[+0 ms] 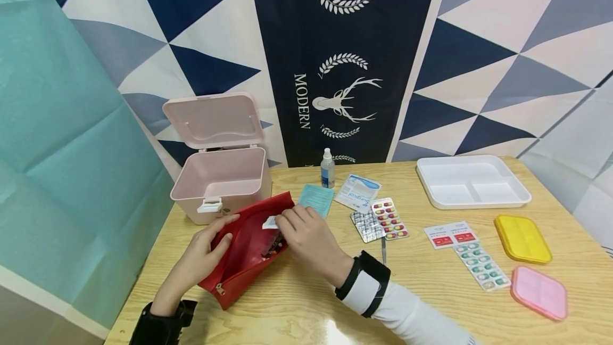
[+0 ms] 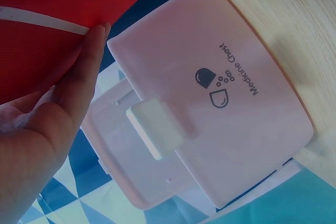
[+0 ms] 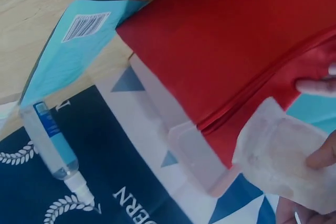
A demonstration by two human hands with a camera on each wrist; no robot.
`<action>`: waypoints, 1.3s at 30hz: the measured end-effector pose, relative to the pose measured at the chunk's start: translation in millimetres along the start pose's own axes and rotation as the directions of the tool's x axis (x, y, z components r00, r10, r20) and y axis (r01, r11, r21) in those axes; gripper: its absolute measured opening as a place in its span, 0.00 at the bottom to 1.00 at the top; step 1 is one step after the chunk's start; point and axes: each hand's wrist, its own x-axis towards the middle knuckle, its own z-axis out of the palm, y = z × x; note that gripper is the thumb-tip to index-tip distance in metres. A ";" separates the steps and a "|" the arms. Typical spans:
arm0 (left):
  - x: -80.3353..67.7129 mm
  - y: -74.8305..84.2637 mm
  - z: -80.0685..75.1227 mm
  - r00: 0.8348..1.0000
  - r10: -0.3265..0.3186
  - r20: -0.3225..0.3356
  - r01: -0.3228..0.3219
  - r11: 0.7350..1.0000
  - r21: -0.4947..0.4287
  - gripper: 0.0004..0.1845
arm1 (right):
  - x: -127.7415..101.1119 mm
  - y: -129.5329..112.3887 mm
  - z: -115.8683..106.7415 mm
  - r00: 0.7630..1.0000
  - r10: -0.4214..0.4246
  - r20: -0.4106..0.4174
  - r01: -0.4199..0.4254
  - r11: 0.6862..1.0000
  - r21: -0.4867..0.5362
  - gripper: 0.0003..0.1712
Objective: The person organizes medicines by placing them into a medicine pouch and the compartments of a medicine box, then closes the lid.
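Observation:
A red zip pouch (image 1: 237,289) lies slanted on the table, its mouth spread and some small dark items (image 1: 273,245) inside. My left hand (image 1: 198,254) holds the pouch by its left rim, fingers on the outside and thumb toward the opening; the left wrist view shows those fingers (image 2: 86,72) against the red fabric. Over the right end of the mouth, my right hand (image 1: 308,236) pinches a small white packet (image 3: 281,156) with a beige patch showing through, between thumb and fingers.
Behind the pouch stands a pink medicine box (image 1: 225,172), lid up. Nearby are a spray bottle (image 1: 328,169), a teal packet (image 1: 317,199), a surgical packet (image 1: 358,192) and blister packs (image 1: 390,220). Rightward lie a white tray (image 1: 471,180), yellow case (image 1: 523,238) and pink case (image 1: 539,292).

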 end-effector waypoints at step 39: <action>-0.8 -0.9 2.1 0.999 0.039 -0.025 -0.038 0.999 0.031 0.22 | 31.1 -40.4 34.7 0.789 -0.161 0.593 0.228 0.973 -0.040 0.08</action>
